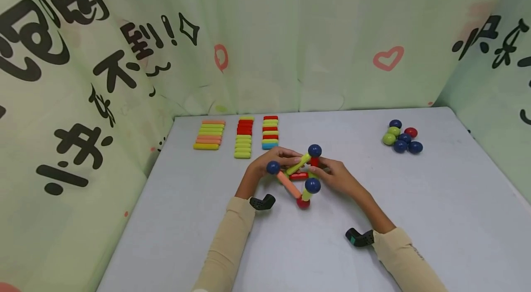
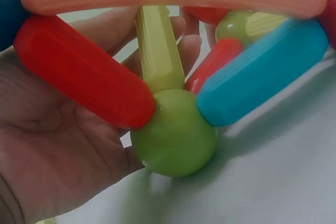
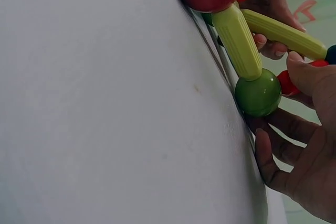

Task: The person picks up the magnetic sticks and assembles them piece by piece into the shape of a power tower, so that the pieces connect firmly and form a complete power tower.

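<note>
Stick-and-ball frame (image 1: 298,176) stood mid desk (image 1: 315,255), both hands on it.
Near corner was a red ball (image 1: 303,202), low at the desk, an orange stick (image 1: 288,184) slanting up from it to a blue ball (image 1: 273,167). Looked like hard plastic: probably light, sticks stiff, balls smooth and slippery, joints likely the weak spot; best held by ridged sticks close to the balls, low corners supported, no twisting. Behind, right hand (image 1: 337,177) pinched a red stick (image 1: 314,162) above a green ball (image 3: 258,93); left hand (image 1: 275,160) had fingers round a yellow stick (image 1: 299,163), exact contact partly hidden. Farther back: loose balls (image 1: 400,146), then three stick rows (image 1: 244,137).
</note>
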`<state>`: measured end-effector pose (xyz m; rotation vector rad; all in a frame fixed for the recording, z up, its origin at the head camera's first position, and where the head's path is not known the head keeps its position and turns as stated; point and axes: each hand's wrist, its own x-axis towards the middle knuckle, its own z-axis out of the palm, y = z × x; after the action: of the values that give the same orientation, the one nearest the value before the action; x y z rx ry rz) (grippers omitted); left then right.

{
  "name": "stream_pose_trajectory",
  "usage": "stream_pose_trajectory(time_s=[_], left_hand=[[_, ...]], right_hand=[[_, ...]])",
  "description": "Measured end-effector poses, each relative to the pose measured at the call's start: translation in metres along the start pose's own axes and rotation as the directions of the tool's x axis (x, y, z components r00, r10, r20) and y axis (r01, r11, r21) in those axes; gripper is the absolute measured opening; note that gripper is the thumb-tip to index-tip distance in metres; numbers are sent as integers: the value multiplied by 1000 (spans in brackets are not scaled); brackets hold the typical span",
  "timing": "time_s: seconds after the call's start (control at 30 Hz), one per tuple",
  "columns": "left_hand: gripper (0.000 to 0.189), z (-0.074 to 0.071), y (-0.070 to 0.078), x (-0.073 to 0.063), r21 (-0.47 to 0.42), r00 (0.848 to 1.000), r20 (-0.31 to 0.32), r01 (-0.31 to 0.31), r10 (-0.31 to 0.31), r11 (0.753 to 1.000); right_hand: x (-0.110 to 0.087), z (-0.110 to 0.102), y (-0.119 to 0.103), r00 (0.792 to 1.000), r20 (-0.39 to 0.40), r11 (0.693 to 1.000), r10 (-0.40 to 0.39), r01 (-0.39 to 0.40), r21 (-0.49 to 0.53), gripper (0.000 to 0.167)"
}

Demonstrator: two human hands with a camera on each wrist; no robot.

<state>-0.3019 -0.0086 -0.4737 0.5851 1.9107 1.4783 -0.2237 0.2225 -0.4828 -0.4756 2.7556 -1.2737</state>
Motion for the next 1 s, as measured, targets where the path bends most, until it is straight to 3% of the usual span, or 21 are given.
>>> stream_pose_trajectory(time_s=[0.13, 0.27, 0.33, 0.4, 0.43, 0.5, 0.6, 0.67, 0.73, 0.77, 0.8, 0.83, 0.87, 0.9, 1.0], left_hand=[[40, 0, -3, 0, -21, 1000, -6, -10, 10, 1000], [44, -7, -13, -7, -31, 996, -89, -24, 21, 999], [41, -16, -20, -15, 3, 979, -199, -34, 34, 999], [36, -27, -25, -26, 61, 941, -334, -41, 59, 997], [33, -33, -26, -32, 96, 908, -413, -32, 69, 995], [28, -48, -30, -45, 183, 817, -566, -5, 110, 983], [21, -69, -34, -67, 284, 634, -753, 72, 175, 956], [16, -80, -39, -81, 343, 512, -830, 162, 219, 925], [16, -89, -44, -94, 393, 426, -869, 285, 252, 874], [18, -93, -46, -100, 416, 403, -875, 345, 267, 841], [21, -96, -49, -104, 433, 392, -877, 399, 277, 808], [24, -99, -51, -109, 449, 393, -876, 448, 280, 773], [26, -101, -53, -112, 469, 403, -869, 485, 287, 738], [28, -102, -55, -114, 480, 417, -863, 503, 285, 719], [30, -105, -61, -119, 503, 458, -847, 526, 270, 685]], right_hand=[[-1, 1, -1, 1000, 6, 1000, 19, -19, -15, 53], [-7, 1, -1, 999, 24, 999, 25, -25, 23, 55], [-14, 0, 0, 999, 50, 997, 5, -9, 83, 62], [-23, 1, -1, 996, 84, 991, -13, 1, 137, 78], [-27, 2, -2, 994, 103, 987, -21, 4, 159, 87], [-36, 7, -7, 992, 127, 985, -17, -5, 173, 101], [-44, 18, -16, 992, 125, 991, 13, -29, 127, 122], [-46, 27, -22, 995, 93, 995, 42, -50, 86, 130], [-46, 36, -27, 998, 39, 997, 57, -59, 57, 133], [-45, 41, -30, 998, 11, 997, 63, -64, 44, 134], [-45, 44, -32, 998, -17, 997, 67, -66, 41, 133], [-44, 48, -33, 996, -45, 997, 72, -70, 39, 132], [-43, 51, -35, 995, -69, 997, 73, -71, 34, 130], [-43, 53, -37, 993, -91, 997, 71, -68, 31, 129], [-42, 57, -40, 989, -126, 997, 73, -69, 33, 124]])
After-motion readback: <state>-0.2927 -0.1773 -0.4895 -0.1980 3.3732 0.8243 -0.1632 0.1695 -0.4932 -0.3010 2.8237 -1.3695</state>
